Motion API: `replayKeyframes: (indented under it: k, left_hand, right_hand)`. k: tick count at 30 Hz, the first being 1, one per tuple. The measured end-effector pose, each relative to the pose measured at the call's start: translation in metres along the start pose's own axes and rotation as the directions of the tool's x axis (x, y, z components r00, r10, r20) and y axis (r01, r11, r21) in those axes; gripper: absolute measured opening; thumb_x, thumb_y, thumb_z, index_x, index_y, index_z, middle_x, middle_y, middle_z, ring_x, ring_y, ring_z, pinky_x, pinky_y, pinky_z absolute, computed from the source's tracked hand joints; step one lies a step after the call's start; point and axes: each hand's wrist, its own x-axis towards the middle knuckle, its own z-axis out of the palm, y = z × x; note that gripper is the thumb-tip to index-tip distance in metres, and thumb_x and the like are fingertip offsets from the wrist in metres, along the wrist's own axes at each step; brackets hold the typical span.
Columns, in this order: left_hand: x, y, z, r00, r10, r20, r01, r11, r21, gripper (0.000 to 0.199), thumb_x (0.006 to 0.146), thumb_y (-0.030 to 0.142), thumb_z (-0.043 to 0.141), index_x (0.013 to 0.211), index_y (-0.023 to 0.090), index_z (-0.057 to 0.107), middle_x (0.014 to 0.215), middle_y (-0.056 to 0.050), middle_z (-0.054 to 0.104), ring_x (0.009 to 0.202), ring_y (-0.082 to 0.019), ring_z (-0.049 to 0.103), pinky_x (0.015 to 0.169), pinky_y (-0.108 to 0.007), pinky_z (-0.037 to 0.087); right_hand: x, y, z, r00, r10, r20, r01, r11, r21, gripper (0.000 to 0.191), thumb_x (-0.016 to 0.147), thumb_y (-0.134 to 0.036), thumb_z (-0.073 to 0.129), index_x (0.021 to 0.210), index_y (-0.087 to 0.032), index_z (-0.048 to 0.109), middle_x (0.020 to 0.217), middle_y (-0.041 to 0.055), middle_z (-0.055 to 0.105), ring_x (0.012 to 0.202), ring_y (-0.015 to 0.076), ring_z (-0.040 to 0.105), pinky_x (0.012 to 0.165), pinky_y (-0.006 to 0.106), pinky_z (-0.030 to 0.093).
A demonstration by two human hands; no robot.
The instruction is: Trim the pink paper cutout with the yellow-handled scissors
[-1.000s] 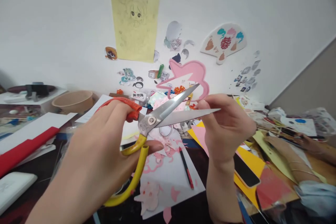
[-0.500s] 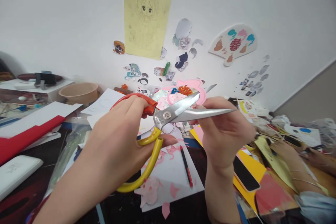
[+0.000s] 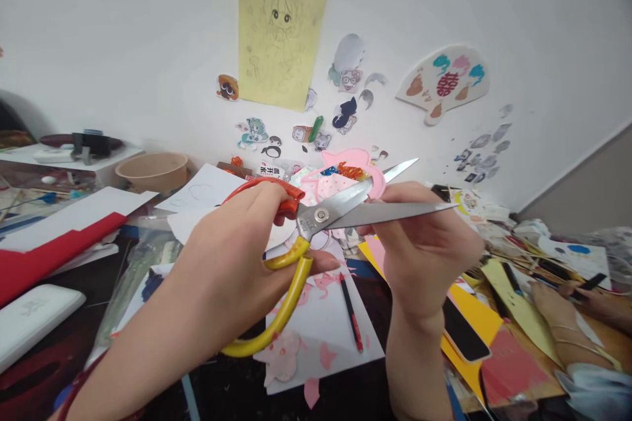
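My left hand (image 3: 241, 243) is wrapped round the handles of a pair of scissors (image 3: 345, 205), one handle red-orange and the other yellow. Their metal blades are spread and point right, in front of my right hand (image 3: 424, 247). Between thumb and fingers, my right hand pinches a pink paper cutout (image 3: 378, 181) with a curved, ring-like outline. One blade crosses the pink paper's edge. Below, a white sheet (image 3: 336, 335) carries pink scraps, a pale pink flower-like cutout (image 3: 282, 356) and a black and red pen (image 3: 351, 312).
A beige bowl (image 3: 153, 172) stands at the back left, near a red strip (image 3: 64, 247) and a white power bank-like box (image 3: 37, 322). On the right lie a phone (image 3: 465, 329) and yellow paper. Another person's hands (image 3: 555, 309) work at far right.
The scissors have shifted slightly right with my left hand, their blades reaching a little further past the pink paper. The whole view has turned slightly. My right hand keeps its pinch.
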Motion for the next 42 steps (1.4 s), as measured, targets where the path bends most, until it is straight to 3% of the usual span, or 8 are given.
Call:
replayKeyframes:
  k: [7, 16, 24, 42]
  left_hand:
    - [0.000, 0.000, 0.001, 1.000, -0.013, 0.020, 0.013, 1.000, -0.024, 0.045, 0.081, 0.063, 0.063, 0.091, 0.021, 0.053, 0.086, -0.004, 0.064, 0.075, -0.024, 0.058, 0.063, -0.036, 0.042]
    - [-0.003, -0.001, 0.000, 1.000, -0.002, 0.021, 0.003, 0.999, -0.032, 0.044, 0.081, 0.062, 0.064, 0.091, 0.021, 0.052, 0.084, -0.003, 0.062, 0.073, -0.022, 0.057, 0.063, -0.033, 0.040]
    - [-0.002, 0.001, 0.003, 0.999, -0.031, 0.035, 0.033, 0.999, -0.032, 0.043, 0.082, 0.061, 0.064, 0.093, 0.020, 0.054, 0.086, -0.001, 0.062, 0.073, -0.020, 0.056, 0.064, -0.032, 0.039]
    - [-0.002, 0.000, 0.004, 0.998, -0.039, 0.048, 0.042, 0.997, -0.064, 0.034, 0.085, 0.053, 0.063, 0.089, 0.020, 0.051, 0.082, 0.001, 0.059, 0.070, -0.017, 0.052, 0.063, -0.031, 0.038]
  right_hand:
    - [-0.001, -0.002, 0.001, 1.000, 0.013, -0.004, -0.013, 1.000, -0.021, 0.017, 0.082, -0.008, 0.067, 0.083, -0.025, 0.070, 0.070, -0.0032, 0.066, 0.056, 0.0122, 0.062, 0.053, 0.031, 0.053]
    - [-0.001, 0.000, 0.002, 1.000, -0.004, -0.012, 0.004, 1.000, -0.010, 0.017, 0.082, -0.008, 0.067, 0.082, -0.024, 0.070, 0.063, -0.0037, 0.064, 0.061, 0.0139, 0.065, 0.060, 0.033, 0.057]
    - [-0.001, 0.002, 0.009, 0.995, -0.050, -0.090, 0.055, 0.997, 0.053, 0.015, 0.078, -0.005, 0.068, 0.079, -0.020, 0.070, 0.072, -0.0034, 0.068, 0.048, 0.0070, 0.058, 0.043, 0.024, 0.048]
    - [-0.003, 0.002, 0.014, 0.991, -0.034, -0.130, 0.048, 0.993, 0.106, 0.017, 0.076, -0.002, 0.068, 0.075, -0.019, 0.068, 0.067, -0.0050, 0.065, 0.044, 0.0056, 0.055, 0.038, 0.021, 0.046]
